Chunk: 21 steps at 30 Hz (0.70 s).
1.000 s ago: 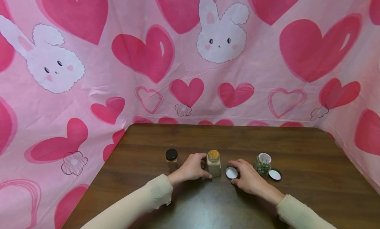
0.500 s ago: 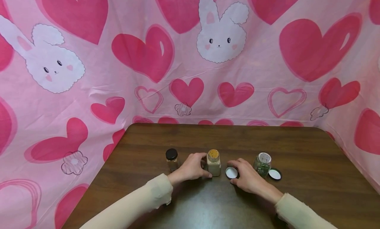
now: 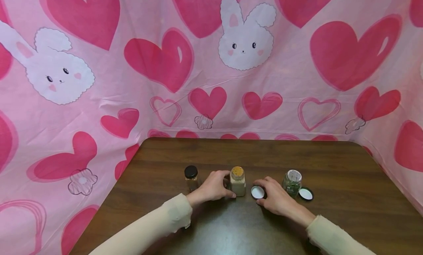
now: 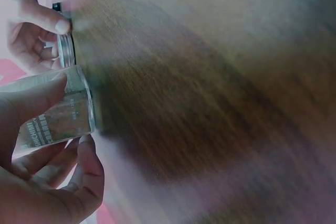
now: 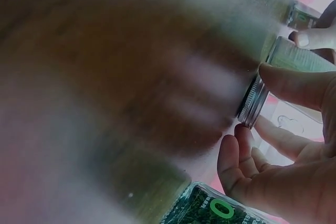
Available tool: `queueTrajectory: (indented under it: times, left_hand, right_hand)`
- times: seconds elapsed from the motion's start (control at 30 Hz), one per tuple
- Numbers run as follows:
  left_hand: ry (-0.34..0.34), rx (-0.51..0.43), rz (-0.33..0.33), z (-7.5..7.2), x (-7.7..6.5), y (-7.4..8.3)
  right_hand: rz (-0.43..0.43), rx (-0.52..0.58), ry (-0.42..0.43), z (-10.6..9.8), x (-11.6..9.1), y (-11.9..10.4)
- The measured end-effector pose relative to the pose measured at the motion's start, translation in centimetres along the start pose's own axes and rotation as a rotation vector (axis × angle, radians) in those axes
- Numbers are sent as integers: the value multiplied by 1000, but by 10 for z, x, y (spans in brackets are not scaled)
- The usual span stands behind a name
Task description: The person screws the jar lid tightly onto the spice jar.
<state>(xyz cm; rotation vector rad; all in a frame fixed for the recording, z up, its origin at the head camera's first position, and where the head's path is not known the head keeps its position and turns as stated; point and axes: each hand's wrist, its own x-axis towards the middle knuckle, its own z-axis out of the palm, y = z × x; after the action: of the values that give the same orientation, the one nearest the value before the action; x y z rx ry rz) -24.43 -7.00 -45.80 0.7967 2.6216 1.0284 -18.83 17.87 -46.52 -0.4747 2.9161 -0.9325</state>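
Note:
In the head view, an uncapped glass spice jar (image 3: 238, 188) stands upright, with pale powder in its body and orange-yellow at its mouth. My left hand (image 3: 214, 186) grips it from the left; the left wrist view has the thumb across the jar (image 4: 73, 116) and the fingers on its other side. Just right of that jar, a jar lid (image 3: 257, 192) rests on the table with its white inside up. My right hand (image 3: 277, 198) holds the lid's edge between thumb and fingers, which the right wrist view shows around the lid (image 5: 253, 100).
A jar of green herbs (image 3: 292, 183) with a perforated white top stands beyond my right hand, a second lid (image 3: 306, 193) beside it. Behind my left wrist is a black-capped jar (image 3: 191, 173). The brown wooden table (image 3: 264, 152) meets a pink heart-print cloth at its back edge.

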Motion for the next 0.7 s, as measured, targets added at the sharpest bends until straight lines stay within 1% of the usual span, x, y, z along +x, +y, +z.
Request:
queueTrajectory:
  times: [0.3,0.7]
  left_hand:
    - [6,25,11,0,0,-1]
    - [9,22,13,-1,0,0]
  right_hand:
    - [-19,-12,-12,0,0,1]
    - [-31,-16,-5,1,0,2]
